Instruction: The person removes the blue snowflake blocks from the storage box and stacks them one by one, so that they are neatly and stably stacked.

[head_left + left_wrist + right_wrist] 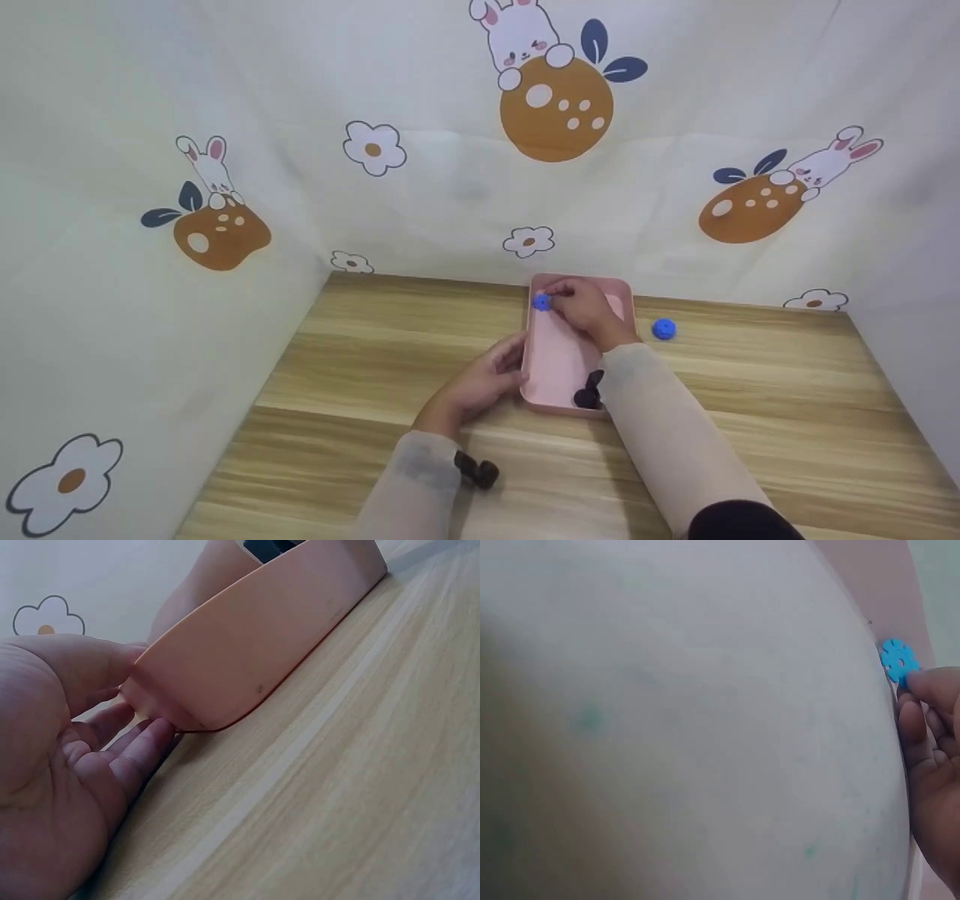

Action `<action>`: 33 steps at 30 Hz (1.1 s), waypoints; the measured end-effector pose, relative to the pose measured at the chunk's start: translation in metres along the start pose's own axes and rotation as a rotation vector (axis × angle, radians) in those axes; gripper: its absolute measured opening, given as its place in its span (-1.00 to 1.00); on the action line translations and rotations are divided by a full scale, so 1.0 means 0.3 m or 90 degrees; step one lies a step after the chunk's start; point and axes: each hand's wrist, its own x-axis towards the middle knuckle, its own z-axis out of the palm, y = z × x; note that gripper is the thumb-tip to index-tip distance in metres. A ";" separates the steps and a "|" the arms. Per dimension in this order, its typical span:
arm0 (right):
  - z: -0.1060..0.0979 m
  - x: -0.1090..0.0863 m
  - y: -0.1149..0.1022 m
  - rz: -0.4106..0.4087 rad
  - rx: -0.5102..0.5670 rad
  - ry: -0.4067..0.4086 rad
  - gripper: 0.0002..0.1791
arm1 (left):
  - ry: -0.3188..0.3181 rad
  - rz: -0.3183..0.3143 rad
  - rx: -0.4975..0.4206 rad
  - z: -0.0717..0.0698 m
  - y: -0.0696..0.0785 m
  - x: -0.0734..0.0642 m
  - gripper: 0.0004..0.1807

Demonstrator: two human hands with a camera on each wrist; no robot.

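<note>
A blue notched plastic disc (pixel 898 660) with a small hole in its middle is pinched between the thumb and fingers of my right hand (pixel 585 306). In the head view it is over the far left corner of a shallow pink tray (pixel 559 349). My left hand (pixel 487 375) holds the tray's left side, and in the left wrist view the thumb is at the rim with the curled fingers low on the outer wall (pixel 240 652). Right of the tray, a round notched blue piece (pixel 664 328) lies on the table.
The wood-grain table (pixel 360 360) is bounded by pale printed cloth (pixel 442 202) behind and at both sides. The tray's far end is close to the back cloth. Dark wrist devices (pixel 478 471) stick out at both sleeves; a sleeve blocks most of the right wrist view.
</note>
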 end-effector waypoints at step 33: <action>-0.212 -0.138 -0.159 0.093 0.259 0.029 -0.61 | 0.005 -0.007 0.008 -0.011 -0.005 0.001 -0.20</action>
